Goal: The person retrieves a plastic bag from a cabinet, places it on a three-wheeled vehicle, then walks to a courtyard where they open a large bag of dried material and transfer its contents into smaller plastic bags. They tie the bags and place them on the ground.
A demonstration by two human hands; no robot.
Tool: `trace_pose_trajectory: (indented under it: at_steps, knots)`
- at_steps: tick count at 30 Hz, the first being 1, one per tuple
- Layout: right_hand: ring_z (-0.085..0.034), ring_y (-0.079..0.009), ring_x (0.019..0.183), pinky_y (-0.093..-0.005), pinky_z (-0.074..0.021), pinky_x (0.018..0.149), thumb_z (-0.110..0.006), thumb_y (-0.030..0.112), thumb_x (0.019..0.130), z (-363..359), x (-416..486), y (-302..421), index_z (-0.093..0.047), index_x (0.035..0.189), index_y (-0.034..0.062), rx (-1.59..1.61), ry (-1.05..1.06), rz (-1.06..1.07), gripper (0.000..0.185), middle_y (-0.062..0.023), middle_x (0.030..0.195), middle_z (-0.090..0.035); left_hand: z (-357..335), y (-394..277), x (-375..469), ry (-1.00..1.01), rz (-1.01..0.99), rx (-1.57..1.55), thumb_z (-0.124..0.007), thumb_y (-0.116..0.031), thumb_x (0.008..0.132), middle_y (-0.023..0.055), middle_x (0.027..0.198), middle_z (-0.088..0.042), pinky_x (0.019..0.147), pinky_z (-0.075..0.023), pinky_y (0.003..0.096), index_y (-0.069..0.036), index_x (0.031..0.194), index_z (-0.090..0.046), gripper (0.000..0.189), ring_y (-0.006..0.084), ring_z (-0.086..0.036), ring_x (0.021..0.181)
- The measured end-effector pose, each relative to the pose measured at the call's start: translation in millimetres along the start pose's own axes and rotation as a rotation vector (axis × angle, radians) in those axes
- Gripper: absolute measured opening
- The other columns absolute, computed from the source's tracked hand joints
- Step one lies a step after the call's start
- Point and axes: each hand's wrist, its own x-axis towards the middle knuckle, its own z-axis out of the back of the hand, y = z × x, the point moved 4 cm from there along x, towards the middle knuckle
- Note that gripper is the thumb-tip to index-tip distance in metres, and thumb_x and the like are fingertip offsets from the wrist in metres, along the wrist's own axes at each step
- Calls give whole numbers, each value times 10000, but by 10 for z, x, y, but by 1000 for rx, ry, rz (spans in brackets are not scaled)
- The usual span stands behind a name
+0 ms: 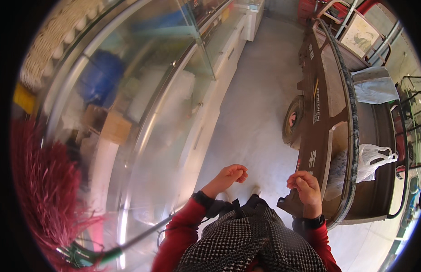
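Observation:
My left hand (235, 173) is in front of me with its fingers curled in and nothing seen in them. To the right, my right hand (300, 180) is also curled and empty, close to the brown side panel of a cargo tricycle (307, 136). A broom with dark red bristles (47, 180) and a green neck (98, 256) lies at the far left. Its thin handle (147, 231) runs up to my left forearm, where the sleeve hides its end; whether the arm holds it, I cannot tell. Both wrists wear black bands.
Along the left runs a glass display case (163, 132) with a cardboard box (116, 128) and a blue object (101, 78) behind the glass. Egg trays (47, 51) are stacked at upper left. A white plastic bag (368, 161) lies in the tricycle's bed. Grey floor (251, 102) stretches between case and wheel (293, 120).

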Motion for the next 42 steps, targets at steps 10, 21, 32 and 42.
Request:
trace_pose_trajectory:
  at_steps: [10,21,32,42]
  knots:
    - [-573,-129,753,-254,-457,692,-484,168,889,401,1935,-147,-564,933,23,235,62,-25,172,-59,859,-613,157,-776,683,-236,-37,178,-409,-135,927,72,894,-573,774,-479,305,-2,1036,-513,201,166,-572,819]
    - [-565,-119,735,-247,-445,664,-494,200,881,684,3484,-344,-569,914,60,243,77,-123,162,-45,850,-611,833,-1157,1463,-476,75,136,-425,-143,918,87,882,-582,755,-501,312,16,1029,-520,216,169,-586,795]
    - [-572,-126,735,-247,-454,662,-480,227,880,908,5231,11,-560,941,20,65,-28,-148,230,-55,845,-613,1832,-1977,3295,-291,28,54,-402,-162,934,83,885,-572,762,-484,315,0,1033,-510,218,178,-579,790]
    - [-573,-123,709,-246,-460,648,-509,218,877,1832,6303,99,-567,922,60,326,-234,-172,174,-37,819,-612,1948,-2893,4863,-191,78,196,-403,-153,931,79,878,-562,761,-483,310,-1,1016,-510,204,168,-566,802]
